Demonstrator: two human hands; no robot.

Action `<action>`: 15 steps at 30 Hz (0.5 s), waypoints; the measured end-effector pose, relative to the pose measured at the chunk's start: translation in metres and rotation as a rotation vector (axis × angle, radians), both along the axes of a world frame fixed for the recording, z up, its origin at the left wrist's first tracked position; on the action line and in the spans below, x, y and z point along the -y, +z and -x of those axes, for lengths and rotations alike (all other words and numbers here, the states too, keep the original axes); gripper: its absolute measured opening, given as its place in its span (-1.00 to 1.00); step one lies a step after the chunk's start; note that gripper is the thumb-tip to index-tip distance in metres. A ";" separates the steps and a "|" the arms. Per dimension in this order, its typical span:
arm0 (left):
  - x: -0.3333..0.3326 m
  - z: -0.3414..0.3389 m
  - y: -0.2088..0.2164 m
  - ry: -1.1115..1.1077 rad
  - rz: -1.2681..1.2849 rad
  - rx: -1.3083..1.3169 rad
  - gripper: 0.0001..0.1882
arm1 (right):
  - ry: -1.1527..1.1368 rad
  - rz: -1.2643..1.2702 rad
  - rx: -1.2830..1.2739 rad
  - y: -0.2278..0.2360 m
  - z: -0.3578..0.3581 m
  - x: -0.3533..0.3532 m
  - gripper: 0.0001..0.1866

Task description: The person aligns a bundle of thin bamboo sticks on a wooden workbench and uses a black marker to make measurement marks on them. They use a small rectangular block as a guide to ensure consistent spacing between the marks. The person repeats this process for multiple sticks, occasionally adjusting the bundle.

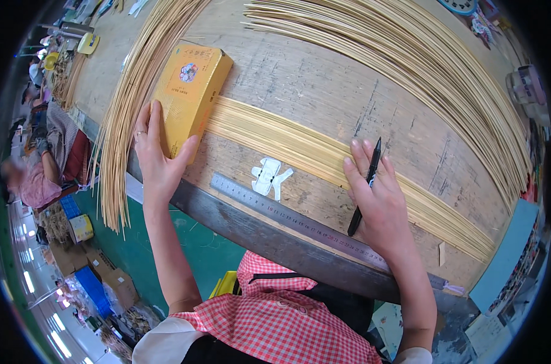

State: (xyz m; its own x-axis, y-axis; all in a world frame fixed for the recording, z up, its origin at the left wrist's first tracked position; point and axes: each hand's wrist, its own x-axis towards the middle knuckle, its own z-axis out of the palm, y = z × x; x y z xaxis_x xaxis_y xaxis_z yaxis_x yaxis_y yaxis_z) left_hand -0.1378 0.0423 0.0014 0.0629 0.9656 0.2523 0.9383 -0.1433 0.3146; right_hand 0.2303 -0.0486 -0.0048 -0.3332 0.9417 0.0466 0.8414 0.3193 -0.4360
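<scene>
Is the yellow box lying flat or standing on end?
The box lies flat: its broad printed face is up and a narrow side shows at right. The left hand grips its near end.

I've got left hand [160,155] at 10 o'clock, back up, fingers [156,118] toward 12, thumb [187,151] splayed toward 1, gripping. Left forearm [171,249] runs up from 7. My right hand [378,203] is at 3, back up, partly curled, pointing toward 11. Right forearm [416,291] comes from 5.
</scene>
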 end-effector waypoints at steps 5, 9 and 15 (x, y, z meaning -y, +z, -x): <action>0.013 -0.047 0.020 -0.133 -0.076 -0.346 -0.19 | 0.005 0.012 -0.021 -0.001 -0.005 0.001 -0.46; 0.037 -0.108 0.021 -0.526 0.230 -0.094 -0.20 | 0.029 0.007 -0.038 0.000 -0.005 0.001 -0.45; 0.028 -0.126 0.006 -0.716 0.341 -0.124 -0.02 | 0.029 0.009 -0.084 -0.001 -0.004 0.000 -0.42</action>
